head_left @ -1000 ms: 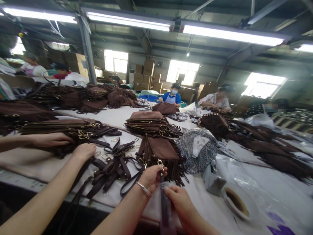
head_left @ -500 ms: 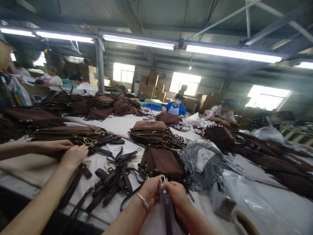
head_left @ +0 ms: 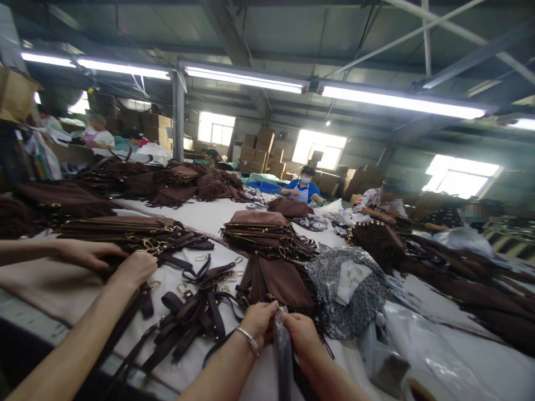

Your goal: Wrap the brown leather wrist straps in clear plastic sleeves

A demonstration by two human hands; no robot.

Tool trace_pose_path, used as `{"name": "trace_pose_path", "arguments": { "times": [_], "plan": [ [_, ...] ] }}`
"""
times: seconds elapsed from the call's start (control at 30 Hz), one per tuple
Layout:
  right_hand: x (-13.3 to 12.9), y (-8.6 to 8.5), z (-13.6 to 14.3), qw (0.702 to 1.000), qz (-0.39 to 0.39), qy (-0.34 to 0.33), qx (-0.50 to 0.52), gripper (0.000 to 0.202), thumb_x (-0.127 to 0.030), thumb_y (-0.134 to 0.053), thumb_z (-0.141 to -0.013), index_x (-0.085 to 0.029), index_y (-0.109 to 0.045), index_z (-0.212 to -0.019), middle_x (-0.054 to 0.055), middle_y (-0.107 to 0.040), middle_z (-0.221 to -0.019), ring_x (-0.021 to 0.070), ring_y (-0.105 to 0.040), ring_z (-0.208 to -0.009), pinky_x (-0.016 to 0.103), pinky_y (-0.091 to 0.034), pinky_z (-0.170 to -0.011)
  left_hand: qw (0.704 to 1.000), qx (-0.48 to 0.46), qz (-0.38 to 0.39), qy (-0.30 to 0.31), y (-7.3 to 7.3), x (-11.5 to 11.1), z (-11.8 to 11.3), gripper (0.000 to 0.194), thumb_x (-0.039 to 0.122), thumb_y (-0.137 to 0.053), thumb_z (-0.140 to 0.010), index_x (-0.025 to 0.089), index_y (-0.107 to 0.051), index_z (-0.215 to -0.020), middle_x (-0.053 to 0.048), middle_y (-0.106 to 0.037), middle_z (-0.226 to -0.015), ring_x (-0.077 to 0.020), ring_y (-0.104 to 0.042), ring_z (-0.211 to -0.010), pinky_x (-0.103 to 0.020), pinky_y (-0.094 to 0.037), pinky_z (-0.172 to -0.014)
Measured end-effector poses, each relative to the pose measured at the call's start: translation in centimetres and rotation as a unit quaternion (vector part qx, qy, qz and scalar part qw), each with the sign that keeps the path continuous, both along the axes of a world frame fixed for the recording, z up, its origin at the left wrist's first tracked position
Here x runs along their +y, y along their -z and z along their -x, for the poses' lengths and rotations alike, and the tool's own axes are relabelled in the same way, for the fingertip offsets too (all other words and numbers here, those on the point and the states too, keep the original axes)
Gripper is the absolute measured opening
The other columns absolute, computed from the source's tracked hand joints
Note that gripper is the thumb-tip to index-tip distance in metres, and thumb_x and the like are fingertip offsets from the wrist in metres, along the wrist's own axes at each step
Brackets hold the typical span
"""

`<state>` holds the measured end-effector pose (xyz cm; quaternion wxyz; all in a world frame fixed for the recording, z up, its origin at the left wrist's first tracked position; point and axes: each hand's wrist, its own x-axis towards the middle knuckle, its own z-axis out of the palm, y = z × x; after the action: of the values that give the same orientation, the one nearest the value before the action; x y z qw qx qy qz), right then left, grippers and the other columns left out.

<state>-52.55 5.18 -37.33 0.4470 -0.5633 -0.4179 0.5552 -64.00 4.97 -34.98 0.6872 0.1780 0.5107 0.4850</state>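
Note:
In the lower middle, a dark brown bag strap in a clear plastic sleeve (head_left: 283, 351) hangs down between my hands. My left hand (head_left: 258, 323), with a silver bangle at the wrist, is closed on the strap's top end. My right hand (head_left: 301, 329) pinches the sleeve's upper edge from the other side. The clasp at the strap's end is mostly hidden by my fingers. Just beyond my hands lies a brown bag with gold zips (head_left: 278, 281). To the left is a heap of loose dark straps (head_left: 192, 323) with gold clasps.
A co-worker's hands (head_left: 136, 270) work at a stack of brown bags (head_left: 121, 231) on the left. Another bag stack (head_left: 254, 228) stands ahead. A speckled grey bundle (head_left: 334, 309) and clear plastic bags (head_left: 422, 345) lie to the right. Several people sit across the table.
The gold clasp that showed between my hands is now covered by my fingers and the sleeve's top. The co-worker's left hand has opened and drawn back a little from the other hand.

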Motion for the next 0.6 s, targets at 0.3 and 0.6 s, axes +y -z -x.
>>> {"name": "trace_pose_path", "arguments": {
  "times": [0.3,0.6],
  "plan": [
    [1.8,-0.3,0.5,0.999,-0.015,0.031,0.000,0.029,-0.042,-0.068,-0.058,-0.015,-0.060,-0.055,0.001,-0.056,-0.045,0.0133,-0.048,-0.041,0.026,-0.034,-0.042,0.999,-0.019,0.021,0.038,-0.2,-2.4,0.4,0.022,0.037,-0.055,-0.085,0.016,-0.062,-0.082,-0.005,-0.068,-0.073,-0.0167,-0.064,-0.059,-0.031,-0.051,-0.057],
    [3.1,0.1,0.4,0.997,-0.038,0.066,-0.029,0.022,-0.030,-0.067,-0.062,-0.019,-0.054,-0.049,-0.005,-0.050,-0.042,0.0113,-0.044,-0.043,0.025,-0.032,-0.044,0.996,-0.051,-0.012,0.077,0.8,-5.8,-1.3,0.018,0.032,-0.067,-0.076,0.015,-0.064,-0.082,-0.001,-0.060,-0.056,-0.0141,-0.058,-0.050,-0.022,-0.043,-0.045]
  ]
}}
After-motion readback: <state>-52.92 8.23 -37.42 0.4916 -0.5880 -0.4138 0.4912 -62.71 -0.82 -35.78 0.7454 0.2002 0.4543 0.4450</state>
